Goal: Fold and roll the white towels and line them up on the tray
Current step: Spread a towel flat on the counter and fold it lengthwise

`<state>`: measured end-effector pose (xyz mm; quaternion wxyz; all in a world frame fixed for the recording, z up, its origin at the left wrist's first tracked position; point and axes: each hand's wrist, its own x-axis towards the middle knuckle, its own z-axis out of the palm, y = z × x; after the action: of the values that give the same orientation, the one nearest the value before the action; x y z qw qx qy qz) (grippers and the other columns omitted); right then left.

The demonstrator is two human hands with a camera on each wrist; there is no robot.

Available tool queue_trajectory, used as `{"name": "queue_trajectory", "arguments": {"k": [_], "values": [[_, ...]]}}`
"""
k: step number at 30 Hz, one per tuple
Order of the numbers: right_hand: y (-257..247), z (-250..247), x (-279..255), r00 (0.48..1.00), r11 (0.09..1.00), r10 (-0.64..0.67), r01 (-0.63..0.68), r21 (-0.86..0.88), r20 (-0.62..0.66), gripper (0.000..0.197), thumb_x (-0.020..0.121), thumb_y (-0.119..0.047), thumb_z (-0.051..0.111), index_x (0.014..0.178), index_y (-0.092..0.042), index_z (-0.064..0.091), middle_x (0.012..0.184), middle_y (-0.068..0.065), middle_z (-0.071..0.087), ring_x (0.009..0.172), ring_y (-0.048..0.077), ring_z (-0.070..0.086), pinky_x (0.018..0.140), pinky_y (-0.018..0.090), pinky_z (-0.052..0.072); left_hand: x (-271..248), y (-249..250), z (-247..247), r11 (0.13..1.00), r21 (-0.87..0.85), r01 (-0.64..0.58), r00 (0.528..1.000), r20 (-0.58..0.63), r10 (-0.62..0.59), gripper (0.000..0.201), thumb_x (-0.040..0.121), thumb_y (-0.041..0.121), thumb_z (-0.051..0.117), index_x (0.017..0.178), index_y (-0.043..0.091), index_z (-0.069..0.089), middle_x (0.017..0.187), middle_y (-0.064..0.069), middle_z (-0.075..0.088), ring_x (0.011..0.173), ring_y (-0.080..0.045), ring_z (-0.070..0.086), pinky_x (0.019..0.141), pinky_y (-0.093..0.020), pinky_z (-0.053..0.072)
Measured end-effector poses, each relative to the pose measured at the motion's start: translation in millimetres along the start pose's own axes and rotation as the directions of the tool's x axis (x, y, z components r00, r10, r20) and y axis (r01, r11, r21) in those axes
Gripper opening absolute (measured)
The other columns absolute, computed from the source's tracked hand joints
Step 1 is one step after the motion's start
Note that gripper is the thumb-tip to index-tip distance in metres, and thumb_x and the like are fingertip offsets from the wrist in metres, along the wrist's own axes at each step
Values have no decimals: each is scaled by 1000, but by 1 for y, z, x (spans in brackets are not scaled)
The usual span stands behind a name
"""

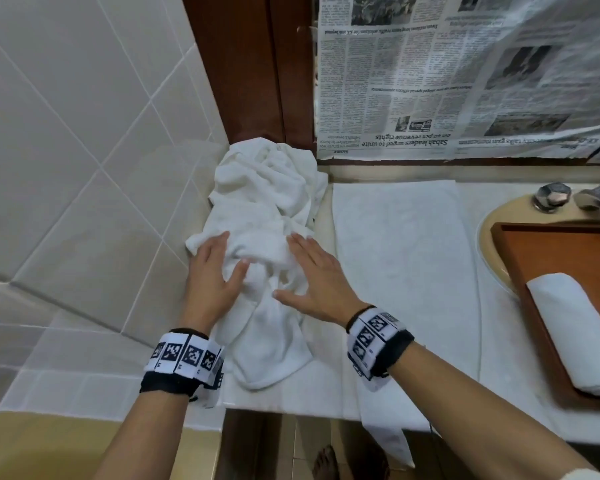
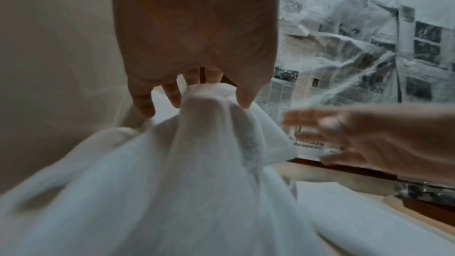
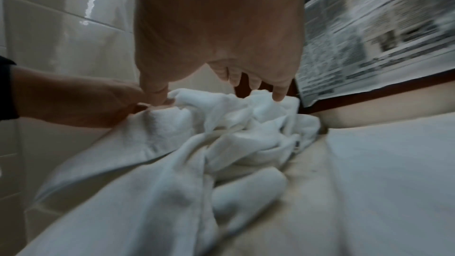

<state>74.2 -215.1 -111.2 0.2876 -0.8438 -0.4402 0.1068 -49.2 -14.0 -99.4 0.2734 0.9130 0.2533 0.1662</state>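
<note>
A crumpled heap of white towels (image 1: 267,202) lies on the left end of the counter, against the tiled wall. Both hands lie on its near part. My left hand (image 1: 219,261) rests on the left side with the thumb spread, and a ridge of towel (image 2: 184,182) rises between thumb and fingers (image 2: 144,104). My right hand (image 1: 309,268) lies flat on the right side with its fingers straight (image 3: 278,94) over the folds (image 3: 221,143). One rolled white towel (image 1: 575,327) lies on the wooden tray (image 1: 541,258) at the right.
A flat white cloth (image 1: 395,254) covers the counter between the heap and the tray. The tray sits over a beige sink (image 1: 485,244) with metal taps (image 1: 551,197). Newspaper (image 1: 447,74) covers the back wall. The counter's front edge is close to my wrists.
</note>
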Motion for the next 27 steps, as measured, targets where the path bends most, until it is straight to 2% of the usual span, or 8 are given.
{"name": "queue_trajectory", "arguments": {"k": [3, 5, 7, 11, 15, 20, 23, 27], "values": [[34, -11, -44, 995, 995, 104, -104, 12, -1, 93, 90, -58, 61, 159, -21, 11, 166, -3, 11, 152, 17, 10, 121, 38, 18, -12, 27, -4, 998, 18, -66, 990, -120, 68, 68, 90, 48, 52, 149, 18, 41, 150, -10, 42, 138, -28, 37, 112, -45, 33], [58, -15, -76, 980, 981, 195, -196, 13, 35, 88, 93, -54, 58, 159, -21, 11, 166, -3, 11, 152, 16, 10, 121, 36, 16, -29, 54, 1, 986, -16, -167, 957, -243, 158, 58, 90, 38, 56, 141, 11, 51, 143, -12, 50, 133, -28, 43, 113, -38, 33], [81, -12, -107, 960, 963, 271, -271, -17, 74, 81, 96, -52, 53, 159, -22, 11, 166, -3, 11, 152, 15, 10, 120, 33, 14, -53, 84, 19, 966, -40, -257, 931, -279, 236, 47, 90, 28, 58, 132, 7, 58, 134, -12, 57, 127, -27, 48, 112, -30, 32], [107, 5, -154, 939, 945, 314, -295, -140, 139, 72, 99, -54, 33, 158, -20, 13, 165, 0, 15, 152, 17, 13, 121, 35, 12, -106, 109, 94, 971, -58, -231, 972, 39, 233, 48, 91, 35, 54, 136, 17, 55, 138, -5, 55, 128, -25, 49, 108, -44, 41], [112, 15, -166, 948, 945, 280, -243, -217, 155, 85, 84, -57, 5, 158, -17, 18, 165, -1, 16, 153, 18, 9, 122, 43, 7, -132, 106, 159, 994, 35, -105, 954, 286, 90, 62, 90, 55, 40, 143, 25, 49, 150, -1, 43, 133, -25, 43, 106, -47, 42], [115, 20, -164, 957, 952, 258, -229, -202, 132, 81, 87, -48, -2, 157, -17, 22, 166, -2, 16, 153, 19, 9, 122, 48, 6, -133, 121, 191, 986, 160, -49, 957, 291, 0, 57, 89, 57, 35, 136, 31, 55, 139, 2, 50, 122, -25, 49, 98, -45, 42], [116, 24, -165, 957, 953, 260, -232, -193, 132, 81, 86, -48, -4, 158, -18, 21, 166, -4, 13, 153, 18, 5, 122, 47, 3, -131, 126, 194, 975, 221, -26, 964, 264, -34, 49, 91, 54, 43, 132, 33, 58, 125, -1, 52, 111, -26, 51, 89, -43, 42], [119, 24, -166, 952, 949, 267, -232, -214, 152, 82, 83, -48, -4, 159, -21, 14, 167, -6, 7, 153, 15, 1, 121, 43, -2, -122, 126, 192, 985, 163, 51, 955, 280, -96, 32, 94, 44, 58, 117, 22, 63, 107, -7, 55, 97, -28, 56, 81, -40, 47]]}}
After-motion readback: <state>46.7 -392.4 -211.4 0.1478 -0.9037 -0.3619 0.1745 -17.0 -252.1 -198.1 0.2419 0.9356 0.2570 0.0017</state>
